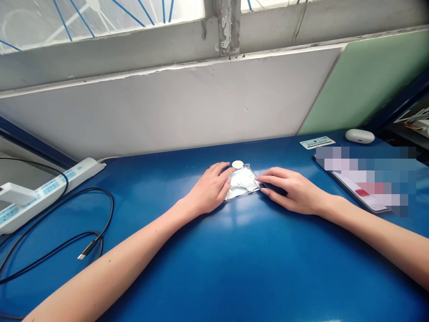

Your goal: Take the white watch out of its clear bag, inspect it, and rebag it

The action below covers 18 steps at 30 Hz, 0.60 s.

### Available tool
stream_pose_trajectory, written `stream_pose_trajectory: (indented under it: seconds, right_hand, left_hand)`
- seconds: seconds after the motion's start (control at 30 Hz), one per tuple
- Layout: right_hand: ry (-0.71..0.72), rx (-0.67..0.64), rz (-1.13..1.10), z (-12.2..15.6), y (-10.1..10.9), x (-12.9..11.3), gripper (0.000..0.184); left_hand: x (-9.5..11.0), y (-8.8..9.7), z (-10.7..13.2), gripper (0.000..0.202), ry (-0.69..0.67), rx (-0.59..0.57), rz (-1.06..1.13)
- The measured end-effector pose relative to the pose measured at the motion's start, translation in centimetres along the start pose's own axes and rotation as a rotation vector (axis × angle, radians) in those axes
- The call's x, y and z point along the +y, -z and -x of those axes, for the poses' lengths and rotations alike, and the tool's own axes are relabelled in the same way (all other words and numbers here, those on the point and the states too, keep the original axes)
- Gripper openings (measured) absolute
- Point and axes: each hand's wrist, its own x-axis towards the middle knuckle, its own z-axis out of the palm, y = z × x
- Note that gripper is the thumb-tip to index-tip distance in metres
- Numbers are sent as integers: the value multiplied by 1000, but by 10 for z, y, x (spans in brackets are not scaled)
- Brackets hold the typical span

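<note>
A crinkled silver foil packet [243, 180] lies flat on the blue table [234, 255], between my two hands. My left hand [212, 188] rests at its left edge, palm down. Its fingers are stretched out and loosely apart, the fingertips on or against the foil. At the right edge is my right hand [293, 190], its thumb and fingers held apart with their tips by the packet's corner. Whether those tips press on the foil, I cannot tell. A small round white disc [237, 164] sits at the packet's far edge, near my left fingertips.
On the left are a white power strip [50, 192] with a plug in it and a looped black cable [112, 201]. To the right lie a tablet-like device [351, 183], partly blurred, a printed card [317, 142] and a white earbud case [359, 136]. A wall panel [184, 107] stands behind.
</note>
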Motion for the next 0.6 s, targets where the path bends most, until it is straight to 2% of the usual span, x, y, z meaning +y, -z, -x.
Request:
stream_pose_trajectory:
  seconds: [0.1, 0.17, 0.23, 0.3, 0.4, 0.5, 0.6]
  right_hand:
    - [9, 47, 48, 0, 0, -2, 36]
    - [-15, 51, 46, 0, 1, -3, 47]
    - [-36, 8, 30, -1, 1, -2, 61]
    - [-38, -56, 19, -1, 1, 0, 67]
    - [-39, -119, 20, 0, 1, 2, 64]
    - [-61, -117, 22, 1, 0, 2, 64]
    - [-72, -116, 22, 1, 0, 3, 63]
  left_hand:
    - [-2, 0, 0, 45, -24, -15, -12]
    - [-3, 0, 0, 45, -40, -32, -9]
    - [-3, 1, 0, 45, -62, -60, -4]
    - [-3, 1, 0, 45, -63, -73, -6]
    - [-1, 1, -1, 45, -18, -49, -10]
    - [1, 1, -1, 47, -1, -32, -4]
    - [1, 2, -1, 58, -26, -49, 3]
